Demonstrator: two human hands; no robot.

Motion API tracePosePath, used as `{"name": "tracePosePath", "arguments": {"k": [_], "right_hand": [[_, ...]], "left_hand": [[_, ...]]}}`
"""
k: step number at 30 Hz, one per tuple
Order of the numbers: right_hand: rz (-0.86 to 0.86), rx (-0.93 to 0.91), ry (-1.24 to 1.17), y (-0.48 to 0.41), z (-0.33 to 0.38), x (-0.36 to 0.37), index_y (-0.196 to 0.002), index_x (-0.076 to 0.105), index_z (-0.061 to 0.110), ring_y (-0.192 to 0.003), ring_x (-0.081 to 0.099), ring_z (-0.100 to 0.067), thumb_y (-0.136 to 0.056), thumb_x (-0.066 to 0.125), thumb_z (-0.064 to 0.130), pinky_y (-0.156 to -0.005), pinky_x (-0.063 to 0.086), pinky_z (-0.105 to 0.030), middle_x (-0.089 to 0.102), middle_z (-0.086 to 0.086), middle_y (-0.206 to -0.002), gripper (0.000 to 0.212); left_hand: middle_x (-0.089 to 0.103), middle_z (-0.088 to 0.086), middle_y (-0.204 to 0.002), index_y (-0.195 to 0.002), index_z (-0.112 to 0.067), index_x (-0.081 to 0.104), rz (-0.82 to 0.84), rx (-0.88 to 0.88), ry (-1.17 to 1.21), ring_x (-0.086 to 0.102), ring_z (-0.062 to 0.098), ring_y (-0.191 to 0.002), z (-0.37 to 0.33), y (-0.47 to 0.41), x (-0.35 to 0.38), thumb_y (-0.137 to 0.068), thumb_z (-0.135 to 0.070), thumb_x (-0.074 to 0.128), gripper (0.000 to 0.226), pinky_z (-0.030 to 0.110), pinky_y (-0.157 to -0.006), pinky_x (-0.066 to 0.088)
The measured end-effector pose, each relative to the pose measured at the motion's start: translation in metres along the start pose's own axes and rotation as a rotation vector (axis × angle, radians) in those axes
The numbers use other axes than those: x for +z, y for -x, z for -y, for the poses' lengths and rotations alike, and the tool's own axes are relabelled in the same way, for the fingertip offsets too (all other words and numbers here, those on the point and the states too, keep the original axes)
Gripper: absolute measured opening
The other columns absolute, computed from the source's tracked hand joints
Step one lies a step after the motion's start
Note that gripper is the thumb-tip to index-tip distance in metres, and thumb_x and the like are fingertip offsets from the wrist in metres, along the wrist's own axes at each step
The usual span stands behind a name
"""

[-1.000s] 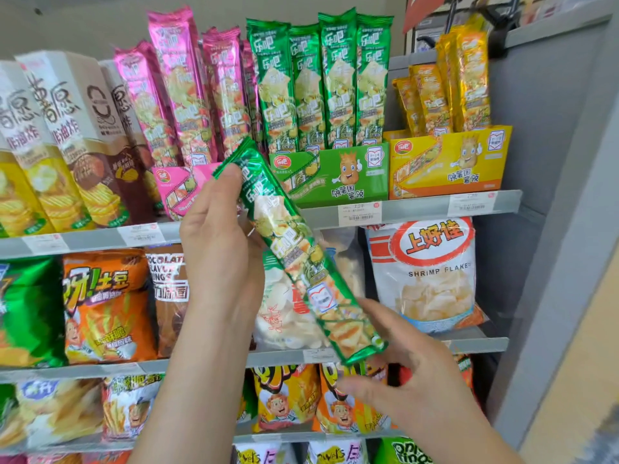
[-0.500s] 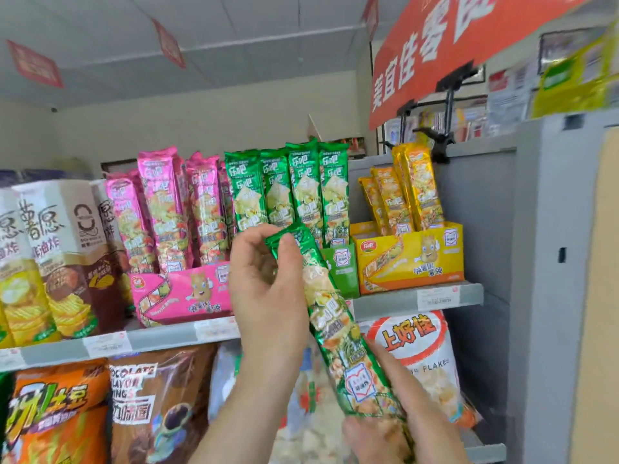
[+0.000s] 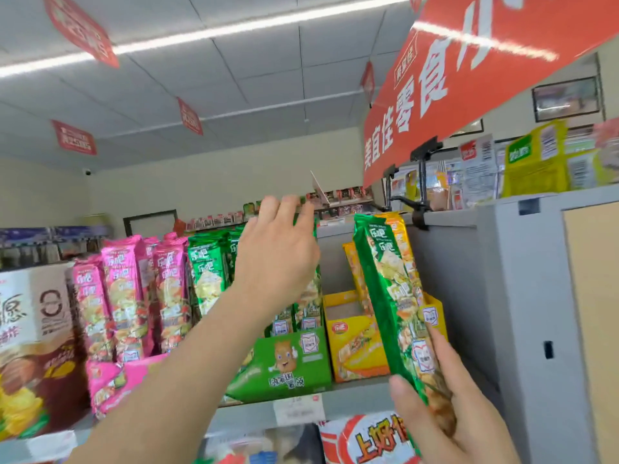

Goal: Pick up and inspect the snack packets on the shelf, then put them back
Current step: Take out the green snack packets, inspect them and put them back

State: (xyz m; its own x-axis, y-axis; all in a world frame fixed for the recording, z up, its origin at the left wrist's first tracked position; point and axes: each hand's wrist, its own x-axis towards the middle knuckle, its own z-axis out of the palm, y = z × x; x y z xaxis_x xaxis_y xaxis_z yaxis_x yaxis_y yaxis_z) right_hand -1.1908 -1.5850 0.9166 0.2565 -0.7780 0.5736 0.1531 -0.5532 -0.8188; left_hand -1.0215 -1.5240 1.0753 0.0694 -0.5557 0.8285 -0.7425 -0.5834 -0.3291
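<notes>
One green snack packet (image 3: 392, 296) stands upright at lower right, its foot gripped by the right hand (image 3: 462, 413), while the left hand (image 3: 278, 252), fingers loosely spread, is at the tops of the shelved green packets (image 3: 207, 272) mid-frame, above three boxes: pink box (image 3: 110, 380), green box (image 3: 284, 363), yellow box (image 3: 355, 349)

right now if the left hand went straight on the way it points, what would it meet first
Probably the tops of the standing green packets in the green display box; the left hand has its fingertips right at them, contact unclear. The held green packet in the right hand is off that line.
</notes>
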Motion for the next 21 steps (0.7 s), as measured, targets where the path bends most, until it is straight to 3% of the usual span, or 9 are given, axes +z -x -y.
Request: {"name": "tracePosePath", "arguments": {"k": [1,4,7,9,11,15,19,21], "right_hand": [[-0.010,-0.024,-0.131,0.004,-0.004,-0.015,-0.126,0.048,0.053,-0.068,0.061,0.018,-0.051,0.056,0.064,-0.058,0.037,0.005,0.063,0.043,-0.095,0.076],[0.053,-0.027,-0.194,-0.010,-0.007,0.002,-0.134,0.046,0.048,-0.087,0.056,0.023,-0.060,0.053,0.059,-0.065,0.034,0.007,0.063,0.036,-0.110,0.075],[0.106,-0.049,-0.101,-0.022,-0.011,0.005,-0.139,0.036,0.050,-0.104,0.057,0.009,-0.079,0.059,0.048,-0.075,0.039,-0.002,0.058,0.021,-0.126,0.064],[0.154,-0.062,-0.045,-0.028,-0.011,0.006,-0.140,0.038,0.048,-0.104,0.060,-0.001,-0.081,0.065,0.040,-0.079,0.043,-0.011,0.059,0.018,-0.124,0.065],[0.159,-0.037,-0.035,-0.031,-0.010,0.007,-0.139,0.042,0.046,-0.099,0.061,0.003,-0.079,0.066,0.039,-0.076,0.044,-0.009,0.063,0.017,-0.118,0.065],[0.084,-0.043,-0.003,-0.035,-0.010,0.006,-0.137,0.049,0.040,-0.079,0.061,0.012,-0.081,0.066,0.038,-0.063,0.041,0.000,0.072,0.010,-0.098,0.059],[0.084,-0.053,0.123,-0.036,-0.002,0.006,-0.140,0.047,0.038,-0.074,0.059,0.003,-0.084,0.058,0.047,-0.062,0.038,-0.009,0.065,0.015,-0.089,0.057],[0.082,-0.070,0.143,-0.038,0.001,0.006,-0.142,0.045,0.035,-0.077,0.054,0.001,-0.086,0.055,0.046,-0.065,0.038,-0.012,0.063,0.015,-0.095,0.058]], "left_hand": [[0.047,0.010,-0.133,-0.135,-0.009,0.047,0.068,-0.005,-0.040,0.038,0.032,-0.118,0.002,-0.004,0.004,-0.094,-0.029,0.042,0.047,0.041,-0.092,0.043],[0.045,0.007,-0.132,-0.133,-0.013,0.047,0.145,0.012,-0.026,0.035,0.026,-0.120,0.010,-0.010,0.010,-0.094,-0.036,0.044,0.046,0.038,-0.093,0.042],[0.049,0.003,-0.130,-0.134,-0.020,0.048,0.170,0.026,0.109,0.038,0.024,-0.118,0.021,-0.013,0.008,-0.095,-0.036,0.050,0.042,0.039,-0.094,0.044],[0.053,0.003,-0.127,-0.132,-0.023,0.049,0.167,0.043,0.162,0.041,0.025,-0.110,0.024,-0.014,0.002,-0.096,-0.036,0.051,0.038,0.036,-0.092,0.037],[0.057,0.003,-0.124,-0.128,-0.022,0.049,0.169,0.082,0.179,0.046,0.025,-0.102,0.025,-0.014,-0.002,-0.097,-0.035,0.051,0.033,0.031,-0.086,0.030],[0.062,0.003,-0.118,-0.121,-0.023,0.047,0.163,0.059,0.236,0.057,0.032,-0.099,0.028,-0.011,-0.009,-0.099,-0.030,0.049,0.024,0.040,-0.082,0.044],[0.061,0.007,-0.111,-0.118,-0.017,0.049,-0.002,-0.031,0.355,0.056,0.033,-0.092,0.028,-0.007,-0.009,-0.099,-0.019,0.050,0.019,0.042,-0.075,0.045],[0.059,0.007,-0.105,-0.116,-0.015,0.050,-0.094,-0.067,0.410,0.053,0.031,-0.086,0.028,-0.006,-0.008,-0.100,-0.015,0.049,0.017,0.038,-0.070,0.041]]}}
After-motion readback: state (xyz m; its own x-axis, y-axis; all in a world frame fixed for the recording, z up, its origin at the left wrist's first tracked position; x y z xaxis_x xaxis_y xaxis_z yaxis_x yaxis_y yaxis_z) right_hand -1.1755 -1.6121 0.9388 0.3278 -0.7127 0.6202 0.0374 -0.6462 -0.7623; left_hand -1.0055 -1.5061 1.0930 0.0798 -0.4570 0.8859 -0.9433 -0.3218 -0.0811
